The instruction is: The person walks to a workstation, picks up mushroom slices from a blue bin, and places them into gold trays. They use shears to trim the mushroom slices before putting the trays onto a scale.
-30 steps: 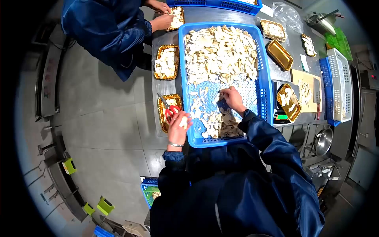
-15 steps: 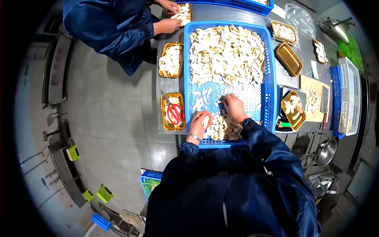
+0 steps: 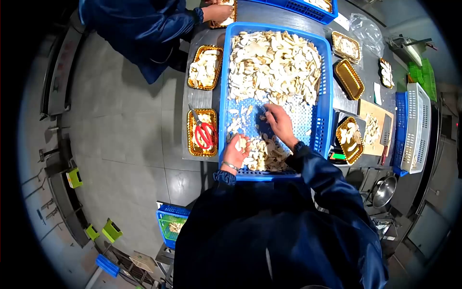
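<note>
Left hand [image 3: 236,151]: wrist bent in over the near rim of the blue crate [image 3: 222,96], fingers curled, grip clenched on a few pale slices [image 3: 240,143]. It sits at the 9 o'clock edge of the near pile [image 3: 268,155], at the crate's 6 o'clock end. Right hand [image 3: 280,123]: arm stretched toward 12 o'clock, palm down, fingertips on loose slices mid-crate. Its grip is hidden, cannot tell. Big heap [image 3: 274,58] fills the crate's 12 o'clock half.

Counts:
- 2 own hands
- 2 piles in the crate
- 1 red scissors [image 3: 206,135], lying in the near gold tray [image 3: 191,144] at 9 o'clock of the crate
- 7 gold trays on the counter [image 3: 199,100]
- 1 cutting board [image 3: 374,108] at 3 o'clock
- 1 co-worker's hand [image 3: 217,12] at 11 o'clock, far end

Versus 1.0 s ago: the left hand was outside the crate beside the scissors tray and is now inside, on the near pile. The right hand has moved farther, toward the big heap.
</note>
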